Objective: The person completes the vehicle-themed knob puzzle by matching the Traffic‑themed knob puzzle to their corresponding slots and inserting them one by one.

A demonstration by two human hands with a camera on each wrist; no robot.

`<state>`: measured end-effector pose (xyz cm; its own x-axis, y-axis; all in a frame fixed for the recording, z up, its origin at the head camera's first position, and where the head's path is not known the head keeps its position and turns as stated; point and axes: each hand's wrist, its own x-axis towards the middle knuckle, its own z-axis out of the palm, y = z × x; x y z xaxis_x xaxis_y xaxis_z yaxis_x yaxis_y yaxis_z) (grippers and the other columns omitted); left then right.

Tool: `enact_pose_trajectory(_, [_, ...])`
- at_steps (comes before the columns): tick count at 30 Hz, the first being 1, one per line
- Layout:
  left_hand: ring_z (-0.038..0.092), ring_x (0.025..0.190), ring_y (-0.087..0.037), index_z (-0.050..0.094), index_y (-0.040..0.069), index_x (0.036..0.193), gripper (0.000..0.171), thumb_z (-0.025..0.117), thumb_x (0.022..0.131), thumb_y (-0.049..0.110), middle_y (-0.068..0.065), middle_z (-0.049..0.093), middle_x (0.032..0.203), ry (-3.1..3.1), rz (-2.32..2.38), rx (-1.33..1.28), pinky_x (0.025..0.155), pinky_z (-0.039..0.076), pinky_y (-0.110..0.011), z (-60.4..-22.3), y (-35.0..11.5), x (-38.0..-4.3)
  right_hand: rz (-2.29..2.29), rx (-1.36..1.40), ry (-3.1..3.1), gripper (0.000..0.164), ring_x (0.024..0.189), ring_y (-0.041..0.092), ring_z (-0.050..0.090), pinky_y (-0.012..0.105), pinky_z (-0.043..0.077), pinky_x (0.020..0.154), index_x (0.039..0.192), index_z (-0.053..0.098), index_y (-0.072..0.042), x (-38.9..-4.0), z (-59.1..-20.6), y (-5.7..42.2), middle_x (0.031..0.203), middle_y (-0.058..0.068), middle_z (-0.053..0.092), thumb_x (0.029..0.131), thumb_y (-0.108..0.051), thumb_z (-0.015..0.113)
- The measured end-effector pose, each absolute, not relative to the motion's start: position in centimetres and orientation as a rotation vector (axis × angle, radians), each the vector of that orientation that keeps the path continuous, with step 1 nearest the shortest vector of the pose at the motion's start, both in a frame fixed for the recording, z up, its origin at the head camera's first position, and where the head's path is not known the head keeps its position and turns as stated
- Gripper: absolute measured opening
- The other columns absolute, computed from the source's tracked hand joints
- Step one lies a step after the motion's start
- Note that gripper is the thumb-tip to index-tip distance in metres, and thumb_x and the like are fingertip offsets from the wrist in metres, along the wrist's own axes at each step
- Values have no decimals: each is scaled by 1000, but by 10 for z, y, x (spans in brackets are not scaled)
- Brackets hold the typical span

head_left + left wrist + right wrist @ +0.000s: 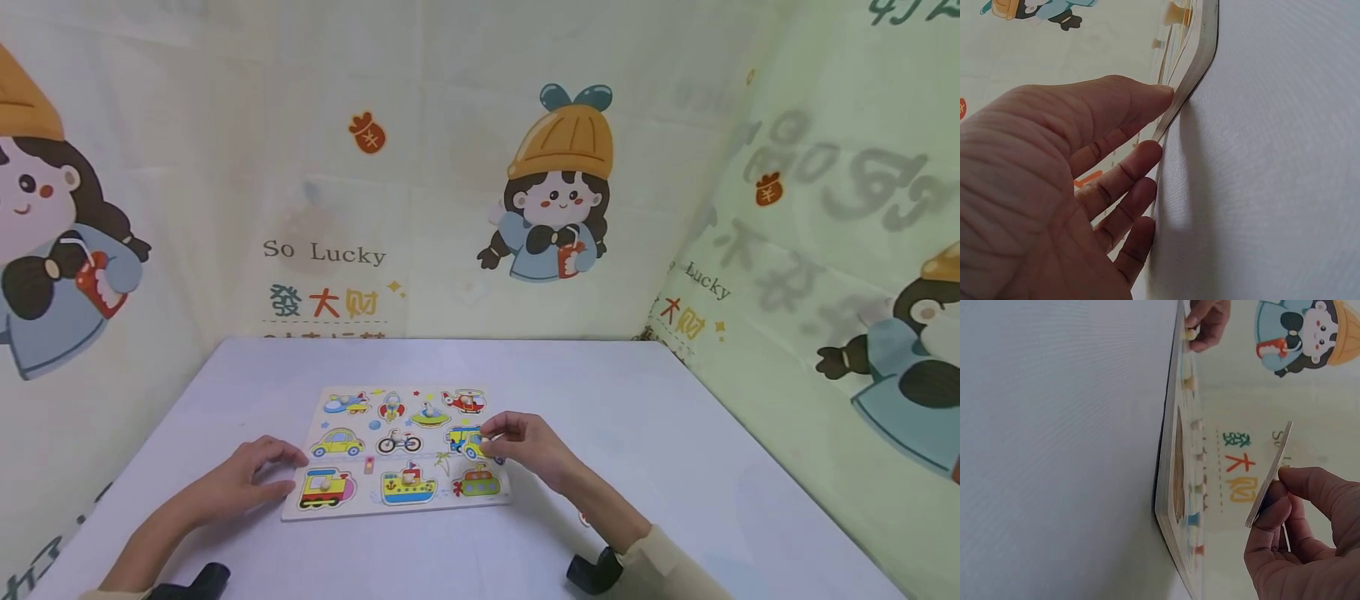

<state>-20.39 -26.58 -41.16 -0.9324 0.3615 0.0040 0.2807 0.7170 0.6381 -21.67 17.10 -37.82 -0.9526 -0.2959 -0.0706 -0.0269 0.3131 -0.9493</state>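
A wooden knob puzzle board [367, 496] printed with vehicles lies on the white table. My right hand [528, 446] pinches a thin wooden puzzle piece [1270, 478] between thumb and fingers, raised above the board; in the head view it is the yellow and blue jeep piece [463, 440] at the board's right side. An open recess [1179, 465] shows in the board in the right wrist view. At the left edge, my left hand [243, 479] touches the board with thumb and loosely bent fingers [1138, 159]. Car [337, 442], train [327, 488] and ship [408, 485] pieces lie in the board.
A small red and white item [583, 518] lies partly hidden behind the right forearm. Black wrist straps [595, 571] show at the front. Printed cloth walls [450, 192] stand around the table [660, 433] at the back and sides.
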Motion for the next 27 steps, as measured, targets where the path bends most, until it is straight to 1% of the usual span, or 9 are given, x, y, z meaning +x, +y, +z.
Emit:
enact_pose_trajectory(8, [48, 125, -40, 67, 14, 117, 33, 79, 88, 21, -10, 61, 127, 2796, 1000, 512, 104, 38, -71, -412, -267, -203, -1646, -335, 2343, 25, 86, 16, 64, 27, 54, 80, 108, 70, -5, -223, -380, 147, 100, 2, 72, 88, -16, 80])
enact_pose_trajectory(12, [48, 125, -40, 66, 14, 118, 33, 79, 89, 22, -11, 60, 129, 2800, 995, 500, 104, 39, -70, -412, -267, -203, -1655, -358, 2313, 23, 84, 15, 64, 26, 54, 78, 107, 71, -5, -225, -379, 137, 98, 1, 72, 88, -14, 80])
enact_pose_trajectory(16, [48, 125, -41, 67, 14, 119, 33, 79, 89, 22, -12, 61, 129, 2806, 986, 503, 104, 40, -70, -412, -267, -204, -1653, -365, 2299, 22, 81, 15, 64, 27, 54, 76, 106, 71, -6, -226, -378, 128, 95, 1, 72, 88, -14, 81])
enact_pose_trajectory(27, [48, 125, -42, 67, 13, 118, 33, 79, 88, 21, -12, 61, 129, 2807, 996, 522, 104, 39, -71, -413, -267, -203, -1669, -378, 2290, 22, 85, 15, 65, 27, 54, 77, 106, 72, -8, -230, -378, 110, 99, 2, 73, 88, -16, 81])
